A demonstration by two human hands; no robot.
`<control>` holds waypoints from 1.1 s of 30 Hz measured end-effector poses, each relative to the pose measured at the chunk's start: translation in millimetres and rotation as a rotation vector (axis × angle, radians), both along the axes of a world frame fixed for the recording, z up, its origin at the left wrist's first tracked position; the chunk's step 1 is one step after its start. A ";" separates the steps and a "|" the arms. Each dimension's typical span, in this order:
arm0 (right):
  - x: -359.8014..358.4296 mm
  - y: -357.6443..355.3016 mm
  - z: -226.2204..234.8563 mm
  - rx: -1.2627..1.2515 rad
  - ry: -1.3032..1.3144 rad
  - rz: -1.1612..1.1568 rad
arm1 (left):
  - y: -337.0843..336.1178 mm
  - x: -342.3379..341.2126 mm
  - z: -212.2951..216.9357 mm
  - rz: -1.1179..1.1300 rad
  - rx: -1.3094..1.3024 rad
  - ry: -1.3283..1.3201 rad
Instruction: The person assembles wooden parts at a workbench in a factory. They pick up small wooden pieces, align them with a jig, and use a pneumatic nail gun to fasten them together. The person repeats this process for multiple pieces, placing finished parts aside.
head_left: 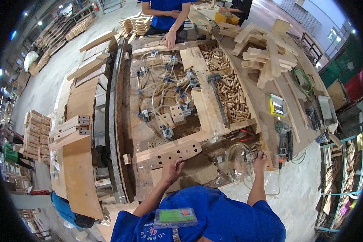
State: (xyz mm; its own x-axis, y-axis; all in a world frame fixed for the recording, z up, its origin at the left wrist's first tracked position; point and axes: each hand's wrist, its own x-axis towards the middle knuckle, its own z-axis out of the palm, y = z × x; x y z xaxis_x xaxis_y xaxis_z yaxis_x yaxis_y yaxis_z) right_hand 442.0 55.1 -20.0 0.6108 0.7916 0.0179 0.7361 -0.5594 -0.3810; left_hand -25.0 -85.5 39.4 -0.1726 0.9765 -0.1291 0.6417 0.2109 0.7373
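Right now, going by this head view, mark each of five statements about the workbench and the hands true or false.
1. The left hand rests at the edge of a wooden board with round holes. True.
2. The right hand is raised clear above the bench. False: it is down at the bench's near edge, beside the clear hoses.
3. A tray of wooden dowels lies right of centre. True.
4. A hammer lies across the dowels. True.
5. Nobody else is at the bench. False: another person's hand rests on the far side.
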 end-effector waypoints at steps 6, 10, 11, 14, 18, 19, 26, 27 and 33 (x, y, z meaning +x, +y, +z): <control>0.9 -0.2 -2.3 0.097 0.071 0.100 | -5.6 1.7 -10.5 0.060 0.030 -0.002; -2.0 1.2 10.6 0.040 0.010 0.073 | 0.0 -1.1 -17.0 0.034 0.019 0.007; -8.2 -0.2 9.8 0.005 0.062 0.058 | 0.8 -2.9 -15.0 0.028 -0.001 0.025; -16.6 0.4 21.4 0.001 0.078 0.068 | -0.5 -3.7 -18.4 0.040 -0.009 0.024; -19.7 -1.1 23.5 0.000 0.147 0.043 | -1.5 -5.1 -17.3 0.025 0.003 0.052; -19.3 -0.1 21.9 0.016 0.153 0.045 | -1.8 -5.0 -16.0 0.028 0.026 0.054; -2.1 0.0 2.3 0.032 0.166 0.053 | 2.1 -4.7 -11.8 0.033 0.004 0.019; -4.4 -0.5 0.3 0.026 0.170 0.049 | 2.6 -4.9 -10.0 0.032 -0.024 0.021; -7.1 0.6 4.3 0.021 0.210 0.059 | 2.1 -6.4 -15.6 0.023 0.020 0.028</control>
